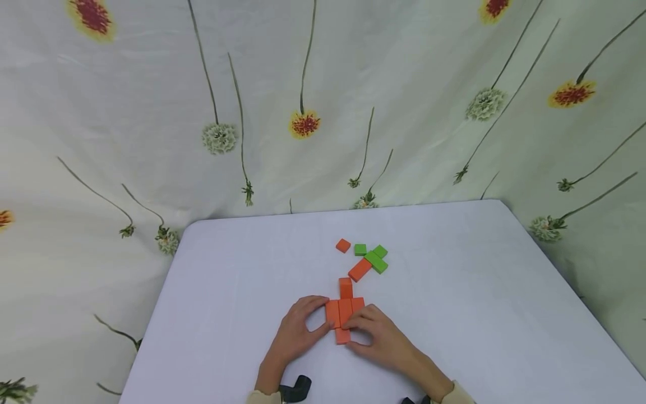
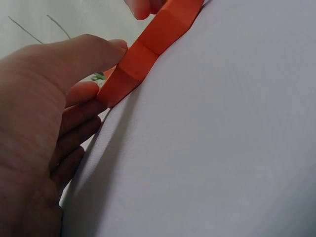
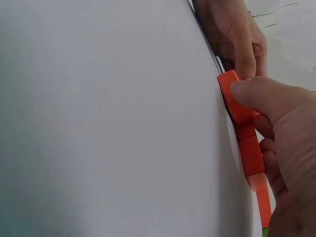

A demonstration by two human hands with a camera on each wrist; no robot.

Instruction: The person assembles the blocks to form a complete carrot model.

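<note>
Several orange blocks lie together on the white table in a cross-like shape. Thumb and index finger of my left hand pinch the left orange block at its near and far ends. My right hand pinches the near orange block, its thumb at the bottom corner and a fingertip at the upper edge. Between them runs the middle orange block, with the right orange block beside it, partly hidden by right fingers. The far orange block extends away from the middle one.
Beyond the cross, a slanted orange block meets a long green block. A small green block adjoins that one; a green cube and an orange cube lie farther left. Flower-printed cloth hangs behind the table.
</note>
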